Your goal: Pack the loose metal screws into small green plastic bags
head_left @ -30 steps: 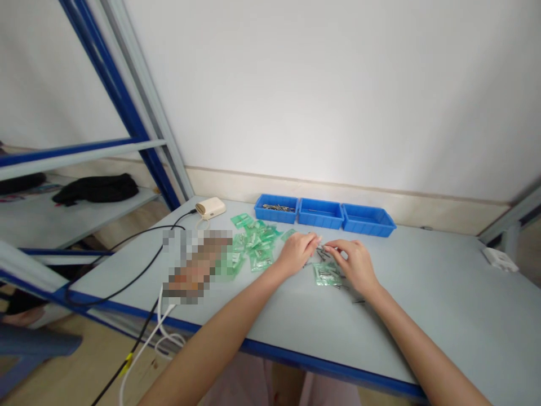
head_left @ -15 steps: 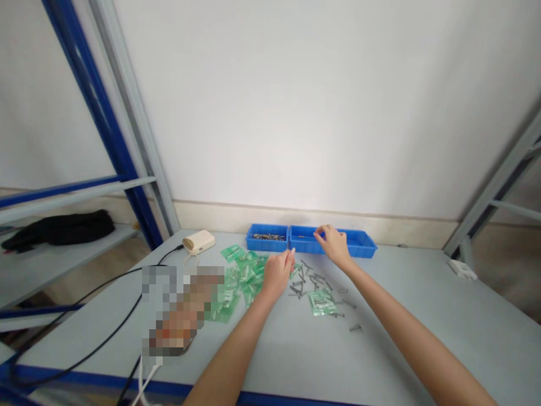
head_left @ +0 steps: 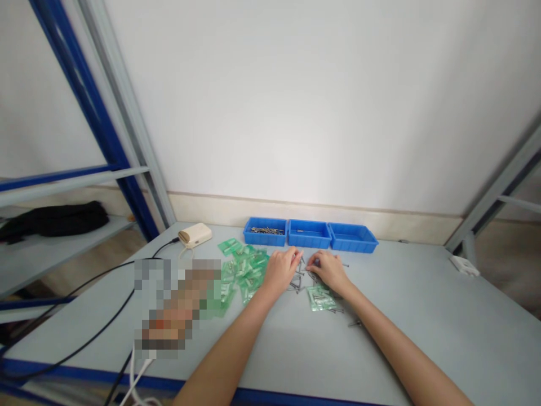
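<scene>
Loose grey screws (head_left: 298, 283) lie scattered on the table between and in front of my hands. My left hand (head_left: 282, 272) is closed in a pinch just left of them; whatever it holds is too small to make out. Over the right part of the scatter, my right hand (head_left: 332, 269) has its fingertips bent down together among the screws, and what lies between them is hidden. A green plastic packet (head_left: 322, 298) with screws lies below my right hand. More green packets (head_left: 249, 268) are heaped left of my left hand.
Three blue bins stand along the wall: the left bin (head_left: 265, 239) holds many small metal pieces, the middle bin (head_left: 309, 241) a few, the right bin (head_left: 354, 244) none visible. Leftward are a cream device (head_left: 195, 234), black cable (head_left: 112, 316) and a pixelated object (head_left: 177, 307).
My right hand has come from above the blue bins down and toward me, to the scattered screws. My left hand stays almost in place, still pinched. The view has shifted slightly.
</scene>
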`<control>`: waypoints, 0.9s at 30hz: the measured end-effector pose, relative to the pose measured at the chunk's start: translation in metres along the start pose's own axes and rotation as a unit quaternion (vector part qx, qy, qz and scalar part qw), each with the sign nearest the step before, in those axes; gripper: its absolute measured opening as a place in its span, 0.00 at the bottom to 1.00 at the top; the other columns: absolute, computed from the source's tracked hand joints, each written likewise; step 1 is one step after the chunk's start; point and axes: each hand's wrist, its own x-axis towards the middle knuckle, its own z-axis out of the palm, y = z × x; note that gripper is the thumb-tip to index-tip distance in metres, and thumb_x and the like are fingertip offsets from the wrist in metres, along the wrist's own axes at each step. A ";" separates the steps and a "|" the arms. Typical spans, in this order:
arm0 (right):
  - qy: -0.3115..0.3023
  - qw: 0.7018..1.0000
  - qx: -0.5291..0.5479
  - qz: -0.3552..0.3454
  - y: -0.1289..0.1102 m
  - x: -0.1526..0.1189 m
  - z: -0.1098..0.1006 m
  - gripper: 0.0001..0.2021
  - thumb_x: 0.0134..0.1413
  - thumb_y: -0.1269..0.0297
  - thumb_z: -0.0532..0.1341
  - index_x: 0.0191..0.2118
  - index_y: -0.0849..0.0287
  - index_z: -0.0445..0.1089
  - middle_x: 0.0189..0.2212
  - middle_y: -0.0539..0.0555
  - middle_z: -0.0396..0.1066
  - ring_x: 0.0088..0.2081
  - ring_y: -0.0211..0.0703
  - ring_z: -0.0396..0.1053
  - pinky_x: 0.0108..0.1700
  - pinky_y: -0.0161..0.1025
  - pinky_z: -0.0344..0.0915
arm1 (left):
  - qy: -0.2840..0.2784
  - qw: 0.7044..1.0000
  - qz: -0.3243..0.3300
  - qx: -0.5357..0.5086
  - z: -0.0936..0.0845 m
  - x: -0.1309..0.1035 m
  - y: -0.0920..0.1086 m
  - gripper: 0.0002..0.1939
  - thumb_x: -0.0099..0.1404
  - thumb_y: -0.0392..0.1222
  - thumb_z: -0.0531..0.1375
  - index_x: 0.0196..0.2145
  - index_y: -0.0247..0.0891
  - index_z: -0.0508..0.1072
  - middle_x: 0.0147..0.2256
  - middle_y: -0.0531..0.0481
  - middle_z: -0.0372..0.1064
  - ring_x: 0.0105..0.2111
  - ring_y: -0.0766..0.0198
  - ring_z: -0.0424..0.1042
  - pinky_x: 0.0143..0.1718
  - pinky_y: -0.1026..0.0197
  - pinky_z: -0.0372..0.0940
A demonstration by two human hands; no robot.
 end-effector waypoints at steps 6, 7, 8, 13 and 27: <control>-0.003 0.991 0.131 -0.007 0.009 -0.001 -0.002 0.07 0.48 0.60 0.62 0.30 0.59 0.71 0.31 0.53 0.72 0.38 0.45 0.66 0.43 0.42 0.54 | 0.002 0.998 0.046 -0.040 0.004 -0.001 -0.003 0.07 0.67 0.43 0.54 0.38 0.38 0.67 0.35 0.51 0.70 0.38 0.62 0.68 0.42 0.61 0.58; -0.010 0.986 0.164 -0.013 0.010 0.000 -0.002 0.09 0.48 0.59 0.61 0.30 0.59 0.71 0.30 0.52 0.72 0.35 0.44 0.66 0.41 0.40 0.56 | -0.005 0.997 0.062 -0.052 0.004 -0.002 -0.003 0.06 0.66 0.42 0.56 0.39 0.38 0.67 0.36 0.51 0.70 0.39 0.62 0.68 0.43 0.61 0.58; -0.017 0.980 0.197 -0.020 0.010 0.001 -0.002 0.10 0.48 0.58 0.61 0.30 0.60 0.71 0.29 0.52 0.72 0.33 0.42 0.66 0.39 0.39 0.57 | -0.016 0.995 0.077 -0.059 0.003 -0.002 -0.002 0.06 0.65 0.41 0.57 0.39 0.38 0.67 0.37 0.51 0.69 0.40 0.62 0.68 0.43 0.61 0.59; -0.040 0.938 0.343 -0.039 0.010 0.006 -0.001 0.17 0.42 0.50 0.62 0.27 0.62 0.67 0.26 0.54 0.71 0.27 0.39 0.66 0.31 0.36 0.61 | -0.036 0.992 0.110 -0.045 -0.002 -0.003 0.003 0.04 0.65 0.40 0.57 0.36 0.38 0.68 0.35 0.50 0.69 0.38 0.61 0.68 0.42 0.61 0.59; -0.094 0.889 0.444 -0.067 -0.003 -0.007 -0.016 0.21 0.48 0.48 0.60 0.40 0.60 0.62 0.30 0.54 0.73 0.26 0.38 0.69 0.33 0.38 0.67 | -0.002 0.989 0.038 -0.144 0.000 -0.003 0.000 0.07 0.66 0.38 0.54 0.33 0.40 0.71 0.31 0.54 0.72 0.33 0.65 0.70 0.37 0.66 0.59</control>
